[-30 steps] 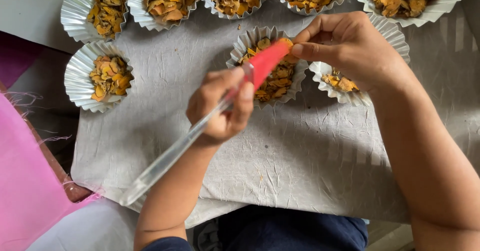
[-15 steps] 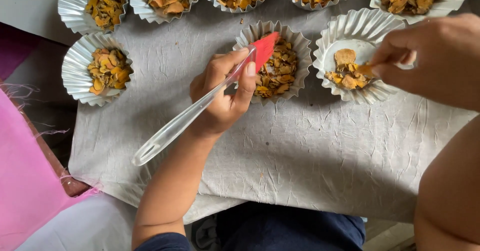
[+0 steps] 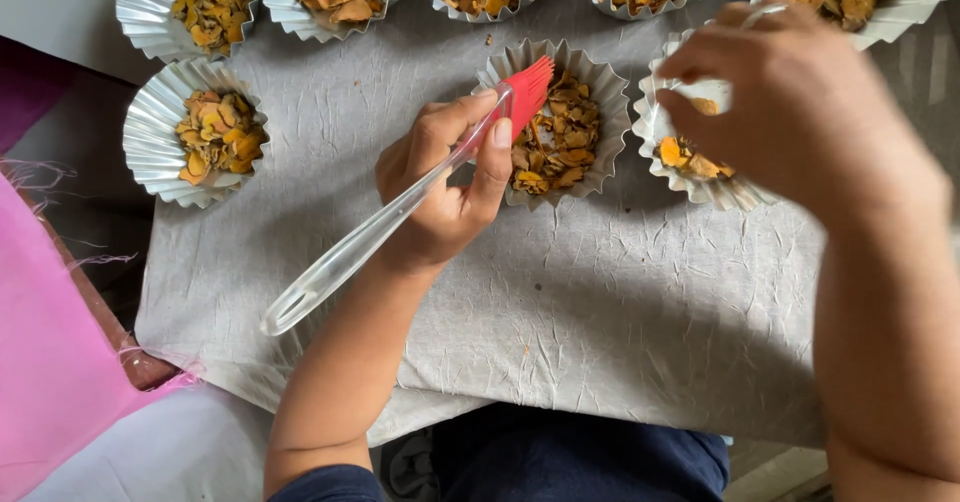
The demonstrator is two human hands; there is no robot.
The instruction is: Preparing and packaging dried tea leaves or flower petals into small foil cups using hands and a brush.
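The brush (image 3: 400,207) has a clear, glassy plastic handle and a flat red silicone head with fine bristle ridges. It lies slanted across the left hand (image 3: 445,187), whose grip is closed on the upper handle between thumb and fingers; the red head sits over the near rim of the middle foil cup (image 3: 600,87), touching or just above the chips inside, and the handle's rounded end points down to the left over the cloth.

The right hand (image 3: 800,112) hovers blurred over the nearly empty cup (image 3: 700,177) just beside the middle one, fingers bunched together; whether its grip holds a chip I cannot tell. This hand hides much of that cup, which has only a few orange pieces in it.

More foil cups stand about: one at the left (image 3: 160,162), well apart from the brush, and a row along the top edge (image 3: 300,17), all heaped with dry, curled yellow-orange slices. The cups are shiny, pleated and fluted like baking cases. They rest on a grey, wrinkled cloth (image 3: 620,332) spread over the surface. A pink fabric (image 3: 50,362) with frayed threads lies at the left
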